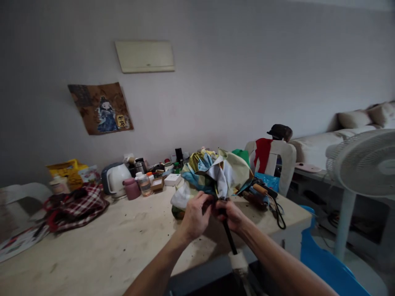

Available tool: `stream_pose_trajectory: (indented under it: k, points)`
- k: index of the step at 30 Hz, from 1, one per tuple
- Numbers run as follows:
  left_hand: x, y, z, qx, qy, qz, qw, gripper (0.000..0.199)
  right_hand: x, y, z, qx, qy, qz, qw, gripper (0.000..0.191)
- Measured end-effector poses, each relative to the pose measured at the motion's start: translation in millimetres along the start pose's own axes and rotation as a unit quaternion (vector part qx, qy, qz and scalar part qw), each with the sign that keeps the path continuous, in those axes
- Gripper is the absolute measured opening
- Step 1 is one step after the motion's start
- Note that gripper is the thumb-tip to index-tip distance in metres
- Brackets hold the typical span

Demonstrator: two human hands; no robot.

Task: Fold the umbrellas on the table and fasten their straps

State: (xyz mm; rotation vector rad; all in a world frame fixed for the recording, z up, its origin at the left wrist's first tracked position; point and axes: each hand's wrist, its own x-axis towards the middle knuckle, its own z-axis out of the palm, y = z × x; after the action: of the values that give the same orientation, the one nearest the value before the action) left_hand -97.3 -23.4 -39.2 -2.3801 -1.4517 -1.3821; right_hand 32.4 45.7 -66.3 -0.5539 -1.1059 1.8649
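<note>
A half-folded umbrella (226, 172) with a crumpled canopy in white, blue and yellow-green lies over the table's near right part. Its black shaft (230, 238) slants down toward me and ends in a pale handle (238, 261) below the table edge. My right hand (230, 213) is wrapped round the shaft just beneath the canopy. Close beside it, my left hand (197, 211) has its fingers curled in a pinch at the canopy's lower edge. The fingertips of both hands are partly hidden by the cloth and by each other.
Along the wall stand a kettle (117, 179), a pink jar (131, 189), a clear bottle (145, 185) and a white box (173, 179). A plaid cloth bag (77, 207) lies left. Cords and pouches (261, 195) sit right of the umbrella, near a blue stool (327, 263) and fan (370, 162).
</note>
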Motion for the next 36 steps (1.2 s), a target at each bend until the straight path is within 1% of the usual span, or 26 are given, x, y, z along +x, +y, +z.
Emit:
stream_pose_trajectory:
  k: [1,2,4,5,6,7,8,9,11,12,14,15,16,18,19,20,21,22,24,26,28,29,30,32,34,36]
  points:
    - [0,3,-4.9,0.011,0.004,0.023,1.0,0.017,-1,1,1,-0.004,0.009,-0.001,1.0,0.027]
    - [1,7,-11.0,0.029,0.029,0.046,0.998,0.016,-1,2,2,-0.005,0.014,-0.001,1.0,0.028]
    - [10,17,-25.6,0.087,0.12,0.086,0.985,0.014,-1,3,4,0.001,0.008,0.003,1.0,0.031]
    - [17,21,-33.3,0.125,0.165,0.1,0.973,0.025,-1,3,6,0.007,0.0,0.007,1.0,0.032]
    - [26,25,-40.7,0.157,0.18,0.111,0.965,0.039,-1,3,7,0.011,-0.007,0.01,1.0,0.033]
    - [36,28,-47.3,0.177,0.171,0.113,0.963,0.043,-1,4,9,0.012,-0.01,0.01,1.0,0.033]
    - [46,31,-53.1,0.18,0.133,0.111,0.968,0.035,-1,5,10,0.009,-0.011,0.009,1.0,0.033]
    - [57,34,-57.9,0.158,0.079,0.104,0.979,0.026,0,6,11,0.004,-0.012,0.008,1.0,0.032]
    - [75,39,-65.7,0.055,-0.01,0.073,0.996,0.038,0,9,12,-0.003,-0.009,0.005,1.0,0.031]
    - [82,41,-69.1,-0.006,-0.034,0.056,0.998,0.043,0,11,11,0.002,-0.006,0.002,1.0,0.03]
    - [92,45,-74.9,-0.084,-0.043,0.033,0.995,0.042,0,12,10,0.03,0.0,-0.001,1.0,0.032]
    - [95,45,-76.9,-0.092,-0.041,0.03,0.995,0.038,0,12,9,0.045,0.004,-0.002,0.999,0.032]
    - [97,44,-77.8,-0.078,-0.041,0.03,0.996,0.036,0,11,8,0.056,0.009,-0.001,0.998,0.033]
    - [98,38,-75.2,-0.013,-0.064,0.043,0.997,0.051,0,8,7,0.061,0.013,0.004,0.998,0.033]
    - [98,33,-71.7,0.015,-0.089,0.056,0.994,0.054,-1,8,6,0.056,0.013,0.007,0.998,0.033]
    - [98,28,-67.0,0.035,-0.117,0.067,0.99,0.046,-1,8,5,0.048,0.013,0.011,0.999,0.032]
    - [98,24,-62.0,0.046,-0.142,0.075,0.986,0.033,-1,8,4,0.037,0.015,0.013,0.999,0.032]
    - [98,21,-57.3,0.042,-0.157,0.074,0.984,0.027,-2,9,3,0.027,0.019,0.014,0.999,0.031]
    - [97,22,-52.0,-0.002,-0.15,0.038,0.988,0.043,-2,12,1,0.006,0.03,0.015,0.999,0.029]
    - [97,33,-53.7,-0.074,-0.134,-0.024,0.988,0.052,-3,14,-1,0.001,0.033,0.011,0.999,0.029]
    - [98,50,-59.7,-0.159,-0.148,-0.077,0.973,0.054,-2,14,-3,0.001,0.017,0.016,1.0,0.032]
    - [99,59,-62.4,-0.19,-0.159,-0.09,0.965,0.055,-2,14,-3,-0.002,0.008,0.021,1.0,0.034]
    - [102,66,-64.0,-0.206,-0.165,-0.09,0.96,0.055,-2,14,-2,-0.011,0.002,0.025,1.0,0.036]
    - [112,74,-62.6,-0.202,-0.147,-0.059,0.966,0.055,-2,17,1,-0.048,0.001,0.03,0.998,0.037]
    - [126,71,-56.7,-0.149,-0.093,-0.017,0.984,0.052,-2,20,7,-0.072,-0.003,0.031,0.997,0.036]
    - [143,60,-52.2,-0.058,-0.023,0.014,0.998,0.043,-2,18,12,-0.05,-0.024,0.038,0.998,0.034]
